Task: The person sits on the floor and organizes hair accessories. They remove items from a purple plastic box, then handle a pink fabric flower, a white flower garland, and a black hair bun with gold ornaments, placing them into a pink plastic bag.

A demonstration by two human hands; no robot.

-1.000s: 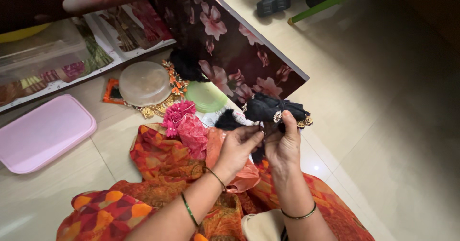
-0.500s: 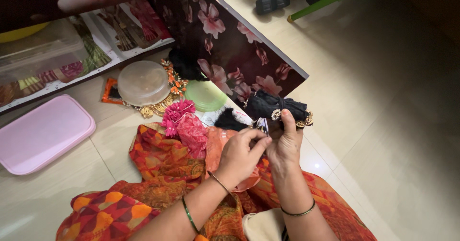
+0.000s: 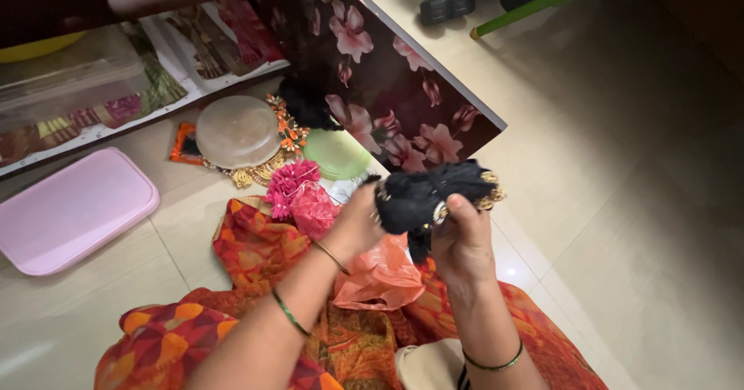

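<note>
1. Black hair bun (image 3: 434, 196) with gold trim is held up over the lap, above an orange plastic bag (image 3: 381, 275); both hands grip it.
2. Right hand (image 3: 463, 243) pinches its lower edge, thumb pressed on the trim; left hand (image 3: 355, 226) has fingers curled into its other side.
3. Pink flower clips (image 3: 298, 196) lie untouched on the orange cloth (image 3: 248, 243); handling looks mid-way.

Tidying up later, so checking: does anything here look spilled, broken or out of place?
Nothing looks spilled or broken. Both hands, left hand and right hand, hold a black tasselled bundle with gold trim. A pink lid and a clear lid lie loose on the floor, apart from any container.
</note>
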